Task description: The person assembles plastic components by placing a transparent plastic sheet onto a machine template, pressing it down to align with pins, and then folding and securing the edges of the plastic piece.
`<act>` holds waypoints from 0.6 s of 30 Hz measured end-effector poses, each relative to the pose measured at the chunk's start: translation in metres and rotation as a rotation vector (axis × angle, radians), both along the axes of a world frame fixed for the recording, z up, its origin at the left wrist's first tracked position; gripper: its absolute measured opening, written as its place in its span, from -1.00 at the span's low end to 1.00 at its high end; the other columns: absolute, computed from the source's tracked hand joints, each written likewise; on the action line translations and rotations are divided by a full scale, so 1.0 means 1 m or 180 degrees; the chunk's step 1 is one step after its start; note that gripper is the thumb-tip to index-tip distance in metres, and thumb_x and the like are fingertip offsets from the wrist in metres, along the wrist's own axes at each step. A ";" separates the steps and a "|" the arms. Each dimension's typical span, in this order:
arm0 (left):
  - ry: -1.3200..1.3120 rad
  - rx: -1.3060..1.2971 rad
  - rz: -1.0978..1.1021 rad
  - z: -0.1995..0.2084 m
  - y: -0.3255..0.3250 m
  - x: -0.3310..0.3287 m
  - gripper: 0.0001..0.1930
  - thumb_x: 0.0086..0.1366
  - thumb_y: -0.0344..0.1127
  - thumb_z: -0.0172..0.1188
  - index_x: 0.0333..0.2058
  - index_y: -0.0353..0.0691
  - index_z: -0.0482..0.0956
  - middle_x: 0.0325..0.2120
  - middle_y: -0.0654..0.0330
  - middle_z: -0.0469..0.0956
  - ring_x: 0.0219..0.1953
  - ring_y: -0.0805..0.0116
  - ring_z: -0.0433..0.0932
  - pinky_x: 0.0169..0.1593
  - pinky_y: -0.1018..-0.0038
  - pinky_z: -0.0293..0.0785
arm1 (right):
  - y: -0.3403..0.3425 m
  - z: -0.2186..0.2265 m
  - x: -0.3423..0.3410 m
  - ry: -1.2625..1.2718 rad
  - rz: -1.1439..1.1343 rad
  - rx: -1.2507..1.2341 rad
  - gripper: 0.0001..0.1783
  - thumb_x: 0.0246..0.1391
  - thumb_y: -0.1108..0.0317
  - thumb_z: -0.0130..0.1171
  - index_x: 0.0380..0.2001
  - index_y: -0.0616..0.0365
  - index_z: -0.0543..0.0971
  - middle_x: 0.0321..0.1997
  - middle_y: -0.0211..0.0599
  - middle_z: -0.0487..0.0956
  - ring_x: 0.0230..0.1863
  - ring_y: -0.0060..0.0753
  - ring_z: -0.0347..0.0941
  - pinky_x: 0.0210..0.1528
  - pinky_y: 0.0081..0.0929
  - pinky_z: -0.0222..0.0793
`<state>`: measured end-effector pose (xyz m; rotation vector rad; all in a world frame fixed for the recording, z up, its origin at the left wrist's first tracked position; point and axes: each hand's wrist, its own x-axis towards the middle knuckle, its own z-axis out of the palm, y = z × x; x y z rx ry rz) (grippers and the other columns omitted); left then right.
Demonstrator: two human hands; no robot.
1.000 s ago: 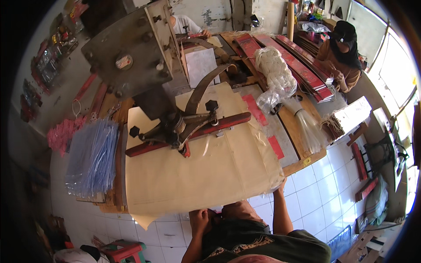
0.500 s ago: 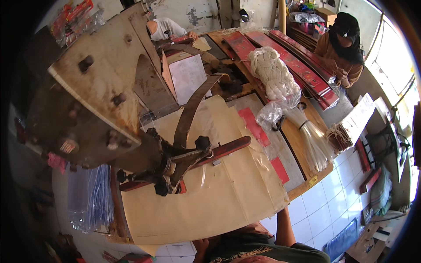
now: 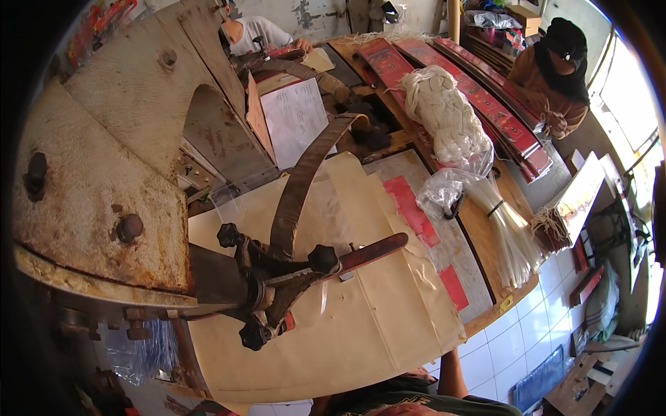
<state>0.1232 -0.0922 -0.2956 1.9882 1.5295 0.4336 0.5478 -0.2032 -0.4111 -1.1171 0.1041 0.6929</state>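
Observation:
A large cream sheet (image 3: 361, 340) covers the near part of the worktable, its lower edge hanging toward my body. My right forearm (image 3: 452, 378) rises to the sheet's right corner; the hand beyond it is hidden beneath the sheet. Of my left arm only a sliver shows at the lower edge, and its hand is out of sight. Over the sheet stands a machine head with black star knobs (image 3: 323, 258), a dark red bar (image 3: 374, 251) and a curved brown strap (image 3: 300, 182). Rusty metal plates (image 3: 104, 180) form the machine's body at left.
A bundle of white cord (image 3: 444, 114), clear plastic strips (image 3: 510, 243) and long red printed panels (image 3: 479, 114) lie on the right of the table. A co-worker (image 3: 555, 76) handles strands at far right; another person (image 3: 258, 35) sits at the back. Clear plastic bags (image 3: 142, 353) hang at left.
The view has shifted, so the machine body looms larger at left and the table's items sit slightly further right. The sheet and my right arm keep the same place relative to each other.

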 end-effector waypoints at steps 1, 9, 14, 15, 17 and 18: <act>0.0014 -0.0033 0.0001 0.000 0.001 0.000 -0.57 0.21 -0.25 0.20 0.03 -0.31 0.51 -0.01 -0.22 0.49 0.03 -0.33 0.42 0.12 -0.06 0.31 | 0.000 0.000 -0.001 0.0000 0.0006 -0.0008 -0.42 0.23 -0.08 -0.01 0.16 0.04 0.30 0.10 -0.26 0.45 0.02 -0.28 0.44 -0.05 -0.17 0.46; -0.0036 -0.0127 -0.0004 -0.001 0.007 0.007 -0.59 0.22 -0.26 0.19 0.03 -0.31 0.51 -0.03 -0.22 0.50 0.02 -0.34 0.43 0.11 -0.05 0.33 | -0.002 -0.001 -0.007 0.0000 0.0024 -0.0037 -0.40 0.22 -0.09 0.00 0.17 0.04 0.30 0.11 -0.26 0.45 0.04 -0.26 0.42 -0.03 -0.15 0.44; -0.0179 -0.0135 -0.0058 0.000 0.003 0.007 -0.59 0.23 -0.27 0.18 0.03 -0.31 0.51 -0.03 -0.22 0.51 0.01 -0.34 0.44 0.10 -0.05 0.34 | -0.004 0.000 -0.006 -0.0034 0.0026 0.0009 -0.39 0.20 -0.09 0.01 0.18 0.05 0.30 0.12 -0.25 0.45 0.06 -0.26 0.42 -0.01 -0.14 0.43; -0.0179 -0.0077 -0.0081 -0.002 0.001 0.006 -0.60 0.23 -0.28 0.17 0.03 -0.31 0.51 -0.04 -0.22 0.51 0.01 -0.34 0.44 0.10 -0.05 0.34 | -0.001 0.000 -0.003 -0.0057 0.0033 0.0026 -0.39 0.20 -0.10 0.02 0.18 0.05 0.30 0.12 -0.25 0.45 0.06 -0.25 0.42 -0.01 -0.14 0.42; -0.0090 0.0123 -0.0090 -0.009 -0.003 0.000 -0.59 0.20 -0.29 0.18 0.02 -0.31 0.52 -0.03 -0.20 0.51 0.03 -0.31 0.44 0.11 -0.04 0.34 | 0.006 0.001 0.001 -0.0088 0.0074 0.0089 -0.38 0.20 -0.10 0.02 0.18 0.05 0.30 0.13 -0.25 0.45 0.07 -0.25 0.41 -0.01 -0.14 0.42; -0.0020 0.0249 -0.0130 -0.023 -0.005 -0.003 -0.58 0.16 -0.31 0.20 0.01 -0.31 0.52 -0.03 -0.19 0.52 0.05 -0.28 0.43 0.12 -0.02 0.33 | 0.007 0.003 0.007 -0.0132 0.0047 0.0121 -0.38 0.20 -0.10 0.02 0.18 0.05 0.30 0.13 -0.25 0.45 0.07 -0.25 0.41 0.00 -0.14 0.42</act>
